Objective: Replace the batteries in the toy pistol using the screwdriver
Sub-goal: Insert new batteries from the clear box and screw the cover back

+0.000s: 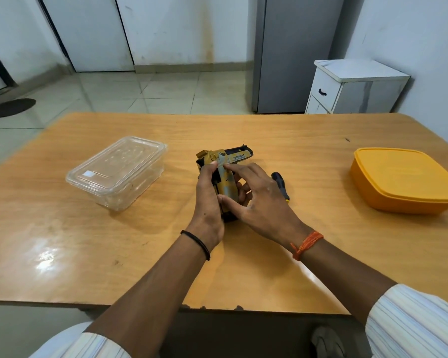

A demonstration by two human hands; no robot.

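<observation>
Reading first: there is a pale strip of printed text along the slide of the toy pistol (pixel 224 174), and I can see letters on it, but they are too small and blurred for me to make out. Nothing else here carries writing I can read.

The pistol is yellow with grey camouflage patches and black parts, chunky and plastic-looking. It sits near the middle of the tabletop (pixel 308 140), barrel pointing away and to the right, handle coming back toward the camera.

Both hands are on it. My left hand (pixel 208 202) is wrapped around the left side of the handle, thumb tip up at the rear of the slide, fingers curled underneath out of sight; that grip is closed on the pistol. My right hand (pixel 259 200) comes in from the right, palm down, wrist cocked; its thumb presses low on the handle and the forefinger reaches up to the slide, so this grip pinches the pistol too, with the other fingers loosely spread. I see a black cord on the left wrist, an orange thread on the right, and striped sleeves pushed back.

The screwdriver (pixel 281 186), dark handle with a touch of yellow, lies just right of the pistol, partly hidden behind the right hand. A clear lidded container (pixel 117 173) stands left of the pistol, a yellow lidded box (pixel 404 179) well off to its right.
</observation>
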